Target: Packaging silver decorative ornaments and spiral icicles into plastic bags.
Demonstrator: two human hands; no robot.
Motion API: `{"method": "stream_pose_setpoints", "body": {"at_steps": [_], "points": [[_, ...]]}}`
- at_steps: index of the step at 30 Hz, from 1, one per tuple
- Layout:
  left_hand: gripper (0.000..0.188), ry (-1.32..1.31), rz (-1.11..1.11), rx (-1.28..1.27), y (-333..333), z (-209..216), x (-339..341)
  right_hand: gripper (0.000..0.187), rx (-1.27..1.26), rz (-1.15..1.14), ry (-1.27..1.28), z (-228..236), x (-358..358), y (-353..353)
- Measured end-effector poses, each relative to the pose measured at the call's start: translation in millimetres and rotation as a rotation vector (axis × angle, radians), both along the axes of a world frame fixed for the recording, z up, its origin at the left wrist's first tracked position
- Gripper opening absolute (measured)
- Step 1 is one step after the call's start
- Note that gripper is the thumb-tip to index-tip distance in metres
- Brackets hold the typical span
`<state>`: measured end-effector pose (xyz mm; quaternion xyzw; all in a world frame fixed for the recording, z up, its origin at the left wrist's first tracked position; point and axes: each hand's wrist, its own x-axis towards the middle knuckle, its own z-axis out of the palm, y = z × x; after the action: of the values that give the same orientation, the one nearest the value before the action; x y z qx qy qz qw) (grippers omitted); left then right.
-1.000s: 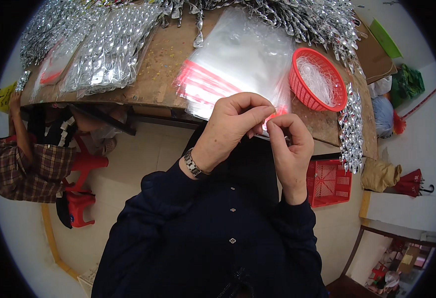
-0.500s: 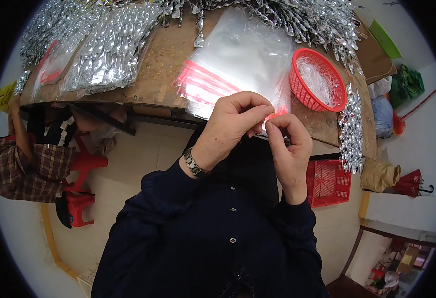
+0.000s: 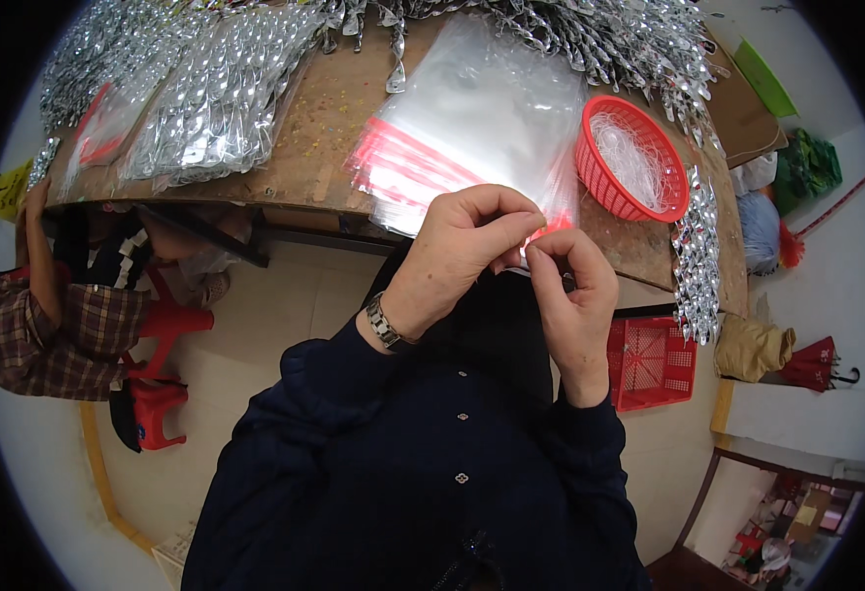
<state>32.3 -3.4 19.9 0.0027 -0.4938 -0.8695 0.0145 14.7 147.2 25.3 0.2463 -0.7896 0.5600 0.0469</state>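
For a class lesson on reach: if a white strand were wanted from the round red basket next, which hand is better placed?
Probably the right hand: it is nearer the red basket, which sits beyond it, to its right. The left hand is farther left, so its reach looks longer.

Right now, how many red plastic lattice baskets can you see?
2: a round red plastic basket holding white strands on the brown wooden table, and a rectangular red plastic basket on the pale floor at right. Others may be hidden.
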Motion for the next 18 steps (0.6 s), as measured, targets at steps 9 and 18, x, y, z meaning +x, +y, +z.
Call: {"method": "stream_pose_setpoints", "body": {"at_steps": [9,18], "points": [[0.01,-0.001,-0.015,0.011,-2.5,-4.7,-0.8,0.002,0.011,0.014,0.019,-0.9,1.4,-2.7],[0.009,-0.011,-0.01,0.029,-1.9,-4.1,-0.6,0.002,0.003,0.013,0.028,-1.5,1.5,-2.7]]}}
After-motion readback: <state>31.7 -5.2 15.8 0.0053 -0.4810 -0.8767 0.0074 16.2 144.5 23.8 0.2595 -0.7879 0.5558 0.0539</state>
